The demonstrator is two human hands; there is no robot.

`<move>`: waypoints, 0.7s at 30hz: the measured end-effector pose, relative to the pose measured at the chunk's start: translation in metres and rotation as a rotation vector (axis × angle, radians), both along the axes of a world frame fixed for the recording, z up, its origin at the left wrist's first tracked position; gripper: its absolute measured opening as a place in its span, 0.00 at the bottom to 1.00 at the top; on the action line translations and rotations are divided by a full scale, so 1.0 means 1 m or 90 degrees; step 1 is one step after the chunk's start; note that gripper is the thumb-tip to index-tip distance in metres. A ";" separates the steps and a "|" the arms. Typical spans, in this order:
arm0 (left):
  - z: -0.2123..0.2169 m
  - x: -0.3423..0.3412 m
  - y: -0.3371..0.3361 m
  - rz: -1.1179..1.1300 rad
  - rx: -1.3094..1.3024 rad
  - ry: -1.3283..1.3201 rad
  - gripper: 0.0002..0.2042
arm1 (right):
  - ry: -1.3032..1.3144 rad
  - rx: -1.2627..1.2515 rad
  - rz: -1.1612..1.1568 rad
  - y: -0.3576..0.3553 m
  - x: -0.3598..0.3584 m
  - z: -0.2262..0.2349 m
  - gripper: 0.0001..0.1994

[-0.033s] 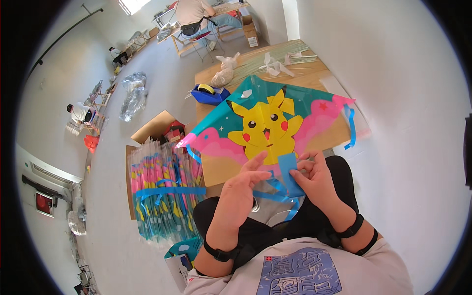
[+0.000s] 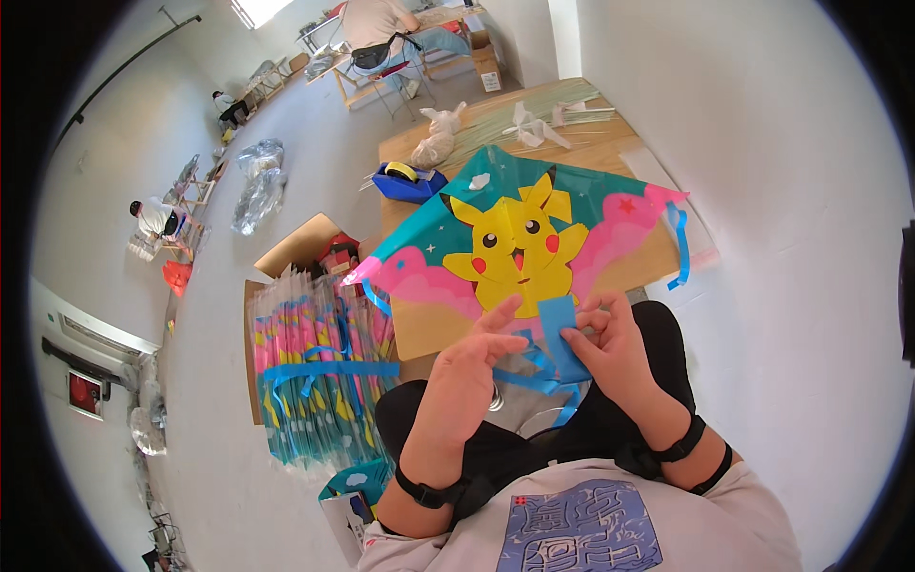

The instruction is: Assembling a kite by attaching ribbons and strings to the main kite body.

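Note:
A delta-shaped kite (image 2: 419,234) lies spread on the wooden table, teal and pink with a yellow cartoon animal in its middle. Blue ribbon tails (image 2: 678,250) hang from its side tips, and more blue ribbon dangles below its lower edge over my lap. My right hand (image 2: 615,353) pinches a flat blue strip (image 2: 562,338) between thumb and fingers, just under the cartoon figure. Just left of the strip, my left hand (image 2: 464,372) is held up with its fingers apart and nothing in it.
On the table (image 2: 419,324) are a blue tape dispenser (image 2: 408,188), a tied plastic bag (image 2: 436,143) and thin sticks (image 2: 486,129). A carton (image 2: 295,250) of bagged, folded kites (image 2: 319,381) stands at the left. A white wall runs along the right; other people sit farther off.

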State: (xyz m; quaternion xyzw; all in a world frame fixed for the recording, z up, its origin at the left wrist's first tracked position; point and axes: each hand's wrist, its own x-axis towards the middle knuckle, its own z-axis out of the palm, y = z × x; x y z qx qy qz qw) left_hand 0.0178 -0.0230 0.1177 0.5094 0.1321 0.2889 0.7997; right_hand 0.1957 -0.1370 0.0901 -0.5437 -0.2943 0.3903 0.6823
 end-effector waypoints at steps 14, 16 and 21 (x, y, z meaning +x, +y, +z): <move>0.009 -0.017 -0.010 -0.008 0.023 -0.003 0.19 | -0.074 -0.001 0.199 -0.015 -0.032 0.037 0.09; 0.007 -0.015 -0.011 -0.002 0.039 0.010 0.17 | -0.018 -0.011 0.198 -0.017 -0.032 0.036 0.07; 0.010 -0.016 -0.018 0.094 0.152 0.158 0.13 | 0.045 -0.048 0.176 -0.019 -0.036 0.034 0.05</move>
